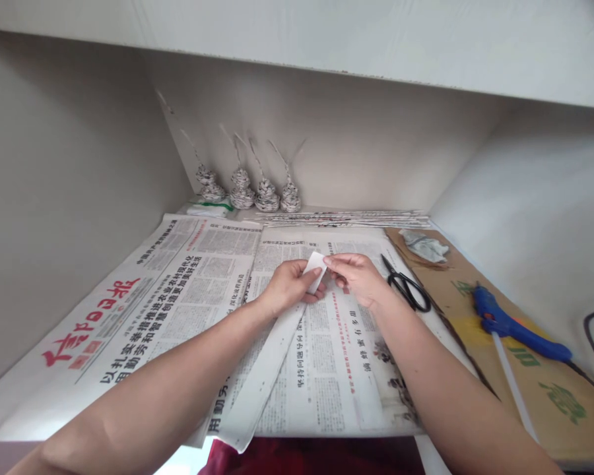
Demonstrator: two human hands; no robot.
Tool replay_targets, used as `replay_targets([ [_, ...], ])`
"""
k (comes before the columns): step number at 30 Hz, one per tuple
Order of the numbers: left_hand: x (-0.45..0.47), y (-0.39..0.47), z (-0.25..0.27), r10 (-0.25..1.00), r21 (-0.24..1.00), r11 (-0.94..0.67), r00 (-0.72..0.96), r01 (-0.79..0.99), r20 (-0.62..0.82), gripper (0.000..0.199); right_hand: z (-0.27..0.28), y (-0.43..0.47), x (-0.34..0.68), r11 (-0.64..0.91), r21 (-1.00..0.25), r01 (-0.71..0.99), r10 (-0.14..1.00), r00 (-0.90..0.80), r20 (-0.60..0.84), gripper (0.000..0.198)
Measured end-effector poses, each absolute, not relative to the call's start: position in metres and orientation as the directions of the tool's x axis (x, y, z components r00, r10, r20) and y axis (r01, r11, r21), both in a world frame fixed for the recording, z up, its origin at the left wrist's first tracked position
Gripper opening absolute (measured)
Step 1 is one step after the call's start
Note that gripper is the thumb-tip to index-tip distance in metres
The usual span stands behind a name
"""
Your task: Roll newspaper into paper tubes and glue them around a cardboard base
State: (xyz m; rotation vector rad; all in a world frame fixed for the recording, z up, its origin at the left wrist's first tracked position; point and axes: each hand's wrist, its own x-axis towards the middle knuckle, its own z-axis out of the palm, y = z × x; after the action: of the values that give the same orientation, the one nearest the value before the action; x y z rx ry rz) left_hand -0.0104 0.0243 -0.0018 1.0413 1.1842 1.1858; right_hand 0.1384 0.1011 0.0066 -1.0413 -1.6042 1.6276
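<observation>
A long white paper strip [272,376] slants from the table's front edge up to my hands, its far end raised above the newspaper. My left hand [294,284] grips the strip near that end, thumb on top. At the strip's upper right corner, my right hand [354,274] pinches the paper between thumb and forefinger, its other fingers curled. Under both hands lies a spread newspaper [218,284]. Black-handled scissors [408,290] rest just right of my right hand.
Several woven paper gourd shapes [266,194] stand along the back wall beside a bundle of thin rolled paper sticks [346,219]. To the right, a blue glue gun [515,330] with a white glue stick [517,389] and a crumpled cloth [424,247] lie on cardboard [475,389]. A shelf [327,39] overhangs.
</observation>
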Motion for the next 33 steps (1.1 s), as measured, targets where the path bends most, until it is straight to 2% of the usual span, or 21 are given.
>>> replay_targets([
  [9, -0.012, 0.025, -0.009, 0.997, 0.995, 0.079, 0.004, -0.059, -0.079, 0.028, 0.006, 0.098, 0.132, -0.105, -0.992, 0.073, 0.894, -0.43, -0.126, 0.037],
  [17, -0.009, 0.022, -0.001, 0.994, 0.994, 0.107, 0.001, -0.027, -0.107, 0.015, 0.01, 0.096, 0.129, -0.113, -0.993, 0.041, 0.904, -0.409, -0.12, 0.034],
  [25, -0.008, 0.023, -0.004, 0.996, 0.996, 0.085, 0.007, 0.006, -0.085, 0.011, 0.012, 0.09, 0.126, -0.1, -0.995, -0.023, 0.905, -0.417, -0.082, 0.033],
  [29, -0.007, 0.022, -0.006, 0.999, 0.999, 0.04, 0.026, 0.017, -0.041, 0.017, 0.009, 0.088, 0.123, -0.05, -0.998, -0.043, 0.908, -0.419, -0.028, 0.035],
  [33, -0.006, 0.02, -0.004, 0.999, 0.999, 0.044, 0.022, 0.019, -0.044, 0.029, 0.002, 0.087, 0.12, -0.063, -0.993, -0.099, 0.908, -0.42, -0.015, 0.038],
])
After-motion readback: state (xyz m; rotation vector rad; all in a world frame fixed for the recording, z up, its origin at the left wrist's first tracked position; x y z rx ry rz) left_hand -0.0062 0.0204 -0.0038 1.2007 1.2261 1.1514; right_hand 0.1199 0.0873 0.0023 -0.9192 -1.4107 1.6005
